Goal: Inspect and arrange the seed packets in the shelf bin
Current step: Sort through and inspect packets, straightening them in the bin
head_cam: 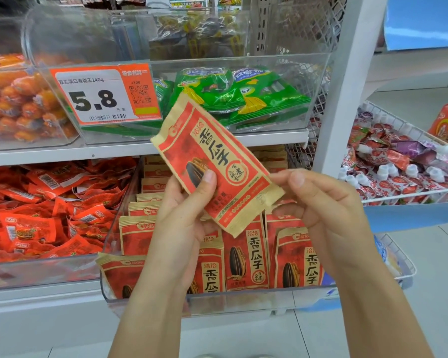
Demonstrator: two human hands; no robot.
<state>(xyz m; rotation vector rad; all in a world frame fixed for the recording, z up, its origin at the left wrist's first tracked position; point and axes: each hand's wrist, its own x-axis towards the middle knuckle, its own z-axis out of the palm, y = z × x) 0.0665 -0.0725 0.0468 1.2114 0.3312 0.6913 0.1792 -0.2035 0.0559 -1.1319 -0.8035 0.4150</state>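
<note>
At the far left we are seeing a clear bin of orange sausage packs (pixel 13 99) on the upper shelf, and below it a clear bin heaped with small red snack packets (pixel 49 210). Moving right, an orange price tag (pixel 104 95) reading 5.8 is hanging on the front wall of the upper clear bin (pixel 282 60), which is holding green snack bags (pixel 233 94). In front of that bin, at centre, we are holding one seed packet (pixel 217 164) up in the air, tilted with its top edge toward the upper left and its printed face toward the camera. Our left hand (pixel 184 202) is gripping the packet's lower left edge, thumb pressing on the front face and fingers curled behind. Our right hand (pixel 321 202) is pinching the packet's lower right corner between thumb and forefinger, the other fingers curling loosely. Directly below both hands, the lower shelf bin (pixel 233 298) is holding the remaining seed packets (pixel 246 257), standing upright in rows with faces forward. At the far right, a white wire basket (pixel 409 125) is holding small red-and-white pouches (pixel 398 174).
</note>
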